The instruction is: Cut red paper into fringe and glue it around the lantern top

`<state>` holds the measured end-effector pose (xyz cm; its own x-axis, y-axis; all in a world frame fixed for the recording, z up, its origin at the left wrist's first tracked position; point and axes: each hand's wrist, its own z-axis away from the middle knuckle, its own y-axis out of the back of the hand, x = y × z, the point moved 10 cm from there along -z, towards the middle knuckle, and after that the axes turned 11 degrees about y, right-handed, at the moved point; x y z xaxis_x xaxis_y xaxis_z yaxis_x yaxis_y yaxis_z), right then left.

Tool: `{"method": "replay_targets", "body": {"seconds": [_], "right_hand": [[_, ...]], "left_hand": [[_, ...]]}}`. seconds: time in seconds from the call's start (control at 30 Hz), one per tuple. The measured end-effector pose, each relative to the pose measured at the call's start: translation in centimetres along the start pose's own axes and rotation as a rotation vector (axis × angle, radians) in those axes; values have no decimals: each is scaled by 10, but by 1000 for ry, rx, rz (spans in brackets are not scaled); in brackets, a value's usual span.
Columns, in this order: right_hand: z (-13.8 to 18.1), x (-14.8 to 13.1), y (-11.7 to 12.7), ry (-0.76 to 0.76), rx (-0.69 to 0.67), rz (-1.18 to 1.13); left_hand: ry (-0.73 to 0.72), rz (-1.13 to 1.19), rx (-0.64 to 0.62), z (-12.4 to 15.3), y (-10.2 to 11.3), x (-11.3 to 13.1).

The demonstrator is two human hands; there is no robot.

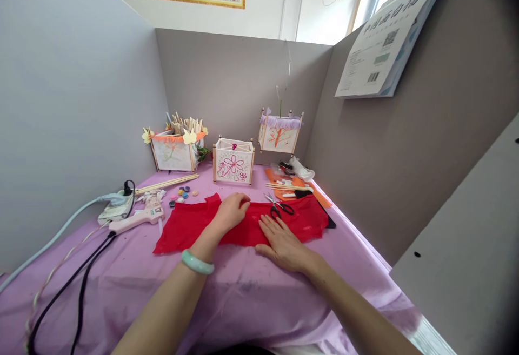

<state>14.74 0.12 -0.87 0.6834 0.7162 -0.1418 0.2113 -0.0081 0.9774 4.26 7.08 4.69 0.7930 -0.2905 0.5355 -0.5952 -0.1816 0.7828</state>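
Note:
A long piece of red cloth [239,232] lies spread across the table. My left hand [232,212] is over its upper edge near the middle, fingers curled and bunched together; whatever is in them, if anything, is hidden. Flat on the lower edge rests my right hand [284,244], fingers stretched out and holding nothing. Just beyond those fingertips, black-handled scissors [279,207] lie on the cloth with blades slightly parted, pointing up and left.
On the left are a pink glue gun [140,219], a power strip [115,209] with cables, wooden sticks [168,183] and small colored discs [180,193]. Decorated paper lanterns [233,165] line the back. Orange sheets [322,197] lie right; grey partitions [243,74] surround the purple tablecloth [243,295].

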Motion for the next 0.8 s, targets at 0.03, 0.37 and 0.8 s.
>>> {"method": "replay_targets", "body": {"seconds": [0.03,0.37,0.8], "right_hand": [[1,-1,-4,-8,-36,-20],[-20,-20,-7,2,-125,-129],[-42,-28,-10,44,-67,-127]], "left_hand": [[-2,-6,6,5,8,-4],[59,-207,24,67,39,-54],[190,-428,-140,25,18,-61]]}}
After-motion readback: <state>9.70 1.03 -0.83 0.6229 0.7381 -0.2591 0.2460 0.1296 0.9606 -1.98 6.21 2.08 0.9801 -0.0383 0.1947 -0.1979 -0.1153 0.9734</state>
